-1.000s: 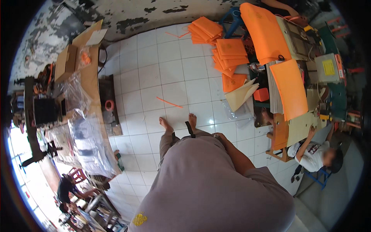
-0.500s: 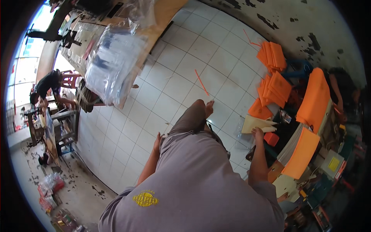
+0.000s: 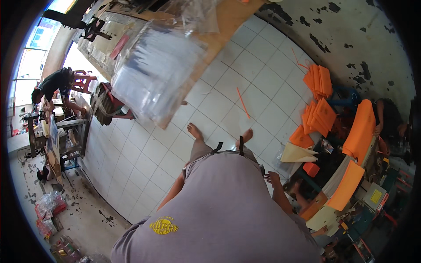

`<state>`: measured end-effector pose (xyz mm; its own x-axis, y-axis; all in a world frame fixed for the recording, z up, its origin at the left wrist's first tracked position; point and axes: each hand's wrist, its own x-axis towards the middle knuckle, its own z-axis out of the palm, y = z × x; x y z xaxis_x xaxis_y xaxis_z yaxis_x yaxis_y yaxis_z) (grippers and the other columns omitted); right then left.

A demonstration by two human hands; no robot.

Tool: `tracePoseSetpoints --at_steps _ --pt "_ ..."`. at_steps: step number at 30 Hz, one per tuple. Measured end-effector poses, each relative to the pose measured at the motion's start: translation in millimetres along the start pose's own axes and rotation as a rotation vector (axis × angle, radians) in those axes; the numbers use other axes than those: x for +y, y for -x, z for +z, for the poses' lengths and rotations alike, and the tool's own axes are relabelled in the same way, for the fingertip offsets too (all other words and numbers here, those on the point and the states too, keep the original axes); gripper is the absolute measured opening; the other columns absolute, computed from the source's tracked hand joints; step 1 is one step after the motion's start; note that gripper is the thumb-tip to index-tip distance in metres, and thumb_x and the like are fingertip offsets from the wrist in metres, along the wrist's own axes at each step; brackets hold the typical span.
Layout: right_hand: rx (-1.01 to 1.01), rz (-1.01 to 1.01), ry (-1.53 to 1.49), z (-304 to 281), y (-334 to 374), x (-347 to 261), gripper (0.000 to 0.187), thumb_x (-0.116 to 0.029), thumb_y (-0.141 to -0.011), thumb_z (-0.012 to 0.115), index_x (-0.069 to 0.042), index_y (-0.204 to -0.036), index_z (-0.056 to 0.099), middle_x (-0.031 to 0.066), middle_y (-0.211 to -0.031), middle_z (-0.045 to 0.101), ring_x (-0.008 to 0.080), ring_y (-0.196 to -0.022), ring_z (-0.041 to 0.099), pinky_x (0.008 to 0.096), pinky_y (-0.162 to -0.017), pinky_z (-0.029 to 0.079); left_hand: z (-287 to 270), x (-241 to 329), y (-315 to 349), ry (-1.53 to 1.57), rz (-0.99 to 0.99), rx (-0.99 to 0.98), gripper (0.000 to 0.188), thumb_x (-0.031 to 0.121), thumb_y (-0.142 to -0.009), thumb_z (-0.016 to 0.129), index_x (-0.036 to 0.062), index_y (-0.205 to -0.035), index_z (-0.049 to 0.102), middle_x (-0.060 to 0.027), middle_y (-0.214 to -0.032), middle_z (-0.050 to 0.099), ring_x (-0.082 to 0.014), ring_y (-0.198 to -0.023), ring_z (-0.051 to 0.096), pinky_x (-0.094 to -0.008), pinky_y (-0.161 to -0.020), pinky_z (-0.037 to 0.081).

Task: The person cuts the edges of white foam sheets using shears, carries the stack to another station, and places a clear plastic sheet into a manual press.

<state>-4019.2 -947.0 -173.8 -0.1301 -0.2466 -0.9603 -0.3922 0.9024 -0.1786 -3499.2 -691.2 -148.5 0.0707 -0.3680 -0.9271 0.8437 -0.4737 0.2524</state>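
Note:
My right hand (image 3: 272, 179) hangs beside my right hip, fingers loosely apart and nothing visible in them. Just beyond it lie cream sheets (image 3: 296, 153) and a small orange-red box (image 3: 311, 169), both apart from the hand. At my left hip my left hand (image 3: 185, 168) is mostly covered by my grey shirt, so its fingers cannot be made out. Ahead to the left, a thick pile of clear plastic sleeves (image 3: 158, 70) lies on a wooden table and overhangs its edge.
Folded orange pieces (image 3: 318, 116) are stacked on the right, near a blue stool (image 3: 344, 95). A long orange sheet (image 3: 359, 131) drapes over a work table where people sit. An orange strip (image 3: 243, 103) lies on the tiled floor (image 3: 219, 105). Another person (image 3: 57, 85) bends over a bench at far left.
I have stepped forward, and the plastic-covered table appears nearer. Both my feet now show. My right hand has drawn back from beside the cream sheets toward my hip.

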Motion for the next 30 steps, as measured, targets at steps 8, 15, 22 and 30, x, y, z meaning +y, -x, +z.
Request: tracePoseSetpoints --at_steps 8,15,22,30 --pt "-0.073 -0.264 0.306 240 25 -120 0.037 -0.033 -0.1 0.054 -0.005 -0.123 0.065 0.0102 -0.107 0.074 0.0222 -0.098 0.07 0.0369 -0.081 0.05 -171 90 60 0.24 -0.338 0.103 0.083 0.063 -0.101 0.047 0.0048 -0.159 0.032 -0.0142 -0.147 0.057 -0.0294 -0.129 0.06 -0.047 -0.106 0.048" --pt "-0.15 -0.675 0.359 418 92 -259 0.062 -0.055 -0.106 0.042 -0.001 -0.126 0.065 0.012 -0.118 0.071 0.0221 -0.106 0.067 0.0384 -0.093 0.049 -259 215 116 0.457 0.399 0.264 0.07 0.052 -0.106 0.043 0.0077 -0.159 0.027 -0.0147 -0.146 0.058 -0.0287 -0.132 0.058 -0.048 -0.112 0.041" --pt "-0.569 -0.484 -0.234 500 166 -348 0.072 -0.066 -0.105 0.031 -0.008 -0.141 0.052 0.0117 -0.132 0.062 0.0278 -0.121 0.058 0.0443 -0.104 0.041 -292 205 100 0.276 0.309 0.607 0.06 0.044 -0.105 0.045 0.0104 -0.154 0.039 -0.0122 -0.139 0.063 -0.0261 -0.122 0.063 -0.0432 -0.102 0.047" --pt "-0.276 -0.533 -0.519 566 195 -362 0.072 -0.063 -0.106 0.03 -0.01 -0.156 0.038 0.0088 -0.157 0.044 0.0298 -0.143 0.042 0.0452 -0.118 0.031 -299 131 68 -0.252 0.186 0.328 0.085 0.065 -0.098 0.053 0.0019 -0.154 0.041 -0.0174 -0.149 0.055 -0.0264 -0.131 0.056 -0.0404 -0.108 0.046"
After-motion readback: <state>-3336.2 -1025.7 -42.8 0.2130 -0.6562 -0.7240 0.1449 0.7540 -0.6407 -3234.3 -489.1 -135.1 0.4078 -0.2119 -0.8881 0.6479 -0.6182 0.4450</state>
